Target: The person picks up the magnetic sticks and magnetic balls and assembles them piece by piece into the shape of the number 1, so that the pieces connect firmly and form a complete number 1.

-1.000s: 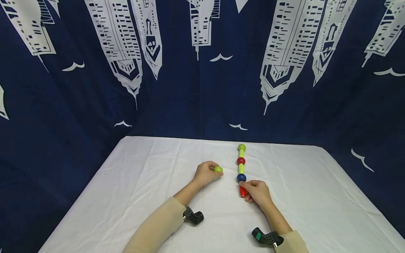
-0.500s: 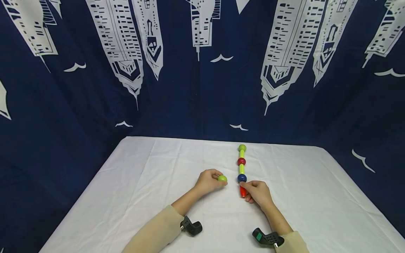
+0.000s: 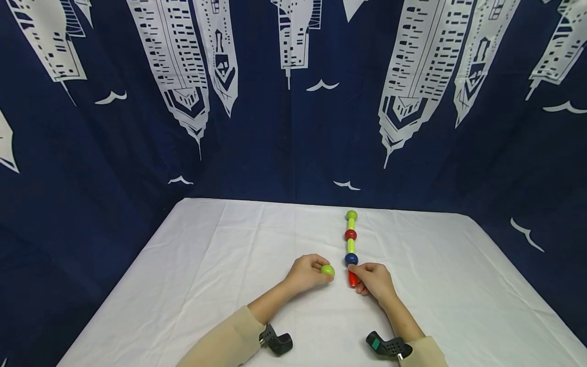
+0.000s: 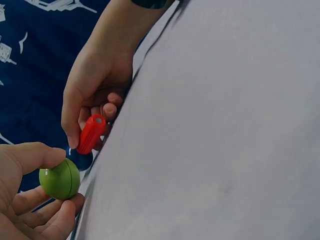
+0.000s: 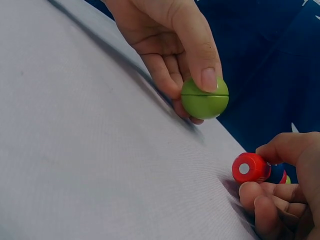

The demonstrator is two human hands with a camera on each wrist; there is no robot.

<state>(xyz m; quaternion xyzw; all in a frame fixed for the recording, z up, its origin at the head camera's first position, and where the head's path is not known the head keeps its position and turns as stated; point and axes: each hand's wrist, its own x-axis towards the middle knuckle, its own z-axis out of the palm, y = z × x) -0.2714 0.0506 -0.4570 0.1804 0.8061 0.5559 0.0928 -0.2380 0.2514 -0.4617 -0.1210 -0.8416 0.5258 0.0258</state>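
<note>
My left hand (image 3: 308, 272) pinches a green ball (image 3: 327, 270) between thumb and fingers. In the right wrist view a thin seam runs round this green ball (image 5: 205, 104). My right hand (image 3: 377, 282) pinches a short red rod (image 3: 352, 279), whose near end bears a pale round disc in the right wrist view. That rod is the near end of a straight row on the table: a blue ball (image 3: 351, 259), a yellow-green rod (image 3: 351, 246), a red ball (image 3: 350, 235), another yellow-green rod and a far green ball (image 3: 351, 215). The held ball is just left of the red rod, apart from it.
A white cloth (image 3: 220, 255) covers the table. Behind it hangs a dark blue curtain (image 3: 293, 142) printed with white buildings and birds. Black wrist devices (image 3: 278, 341) sit at both beige sleeves.
My left hand has moved toward the near side and right with the green ball, closer to the red rod. My right hand and the row have stayed in place.
</note>
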